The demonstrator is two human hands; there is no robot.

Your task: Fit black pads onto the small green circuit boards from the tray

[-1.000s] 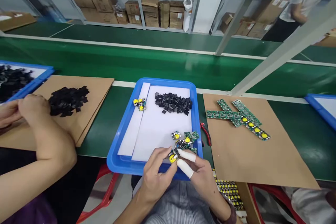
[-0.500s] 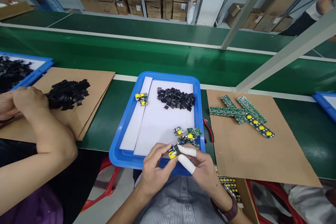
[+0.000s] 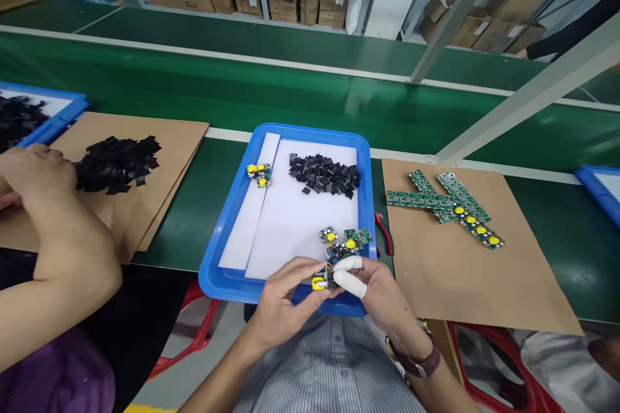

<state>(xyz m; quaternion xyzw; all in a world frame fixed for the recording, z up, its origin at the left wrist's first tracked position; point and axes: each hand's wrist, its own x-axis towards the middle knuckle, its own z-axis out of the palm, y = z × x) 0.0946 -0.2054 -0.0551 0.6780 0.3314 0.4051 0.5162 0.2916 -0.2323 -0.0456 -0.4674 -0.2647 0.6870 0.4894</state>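
Over the near edge of a blue tray (image 3: 224, 210), my left hand (image 3: 287, 300) pinches a small circuit board with a yellow component (image 3: 319, 282). My right hand (image 3: 375, 290), with white finger cots on thumb and index finger, grips a dark part at the board's right side; whether it is a black piece like those in the pile, I cannot tell. Just beyond my fingers lie several small circuit boards (image 3: 349, 245). A pile of black square pieces (image 3: 324, 174) is at the tray's far side. Another cluster of yellow-topped boards (image 3: 259, 174) rests at the left.
Red-handled pliers (image 3: 384, 232) lie right of the tray. Green circuit board strips (image 3: 438, 201) rest on cardboard (image 3: 465, 284) at the right. At left, a co-worker's arm (image 3: 62, 232) reaches by a black pile (image 3: 119, 164). A slanted metal post (image 3: 527, 87) rises at right.
My hands stay together, and the held board has turned so its yellow component faces left. My right fingers have shifted slightly right. The whole view has moved a little.
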